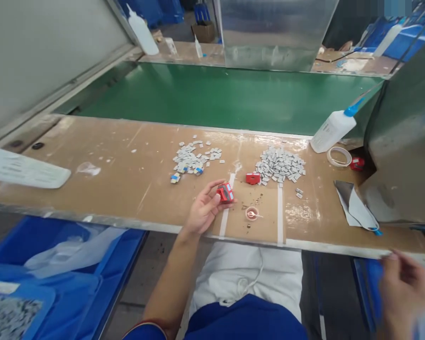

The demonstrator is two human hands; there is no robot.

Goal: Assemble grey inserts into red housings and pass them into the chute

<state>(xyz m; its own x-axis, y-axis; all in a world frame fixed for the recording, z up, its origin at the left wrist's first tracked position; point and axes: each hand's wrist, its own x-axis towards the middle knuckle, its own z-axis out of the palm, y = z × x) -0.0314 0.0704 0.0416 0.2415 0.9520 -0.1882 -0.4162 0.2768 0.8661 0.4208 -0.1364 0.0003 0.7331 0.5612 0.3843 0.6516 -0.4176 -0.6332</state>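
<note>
My left hand (pixel 204 208) grips a small red plastic block (pixel 225 192) with pale inserts at the middle of the tan workbench (pixel 134 156). Just beyond it lies a second red block (pixel 252 178). Two heaps of small grey-white pieces sit farther on: a loose heap (pixel 193 158) and a dense heap (pixel 279 164). A small round dish (pixel 252 213) with a white spoon rests near my left hand. My right hand (pixel 403 293) is blurred, past the bench's front edge at lower right, its fingers close together.
A white squeeze bottle (pixel 335 131) with a blue nozzle, a tape roll (pixel 339 157) and a folded sheet (pixel 354 205) lie at the bench's right. A green conveyor belt (pixel 226 97) runs behind it. Blue crates (pixel 56 264) stand at lower left.
</note>
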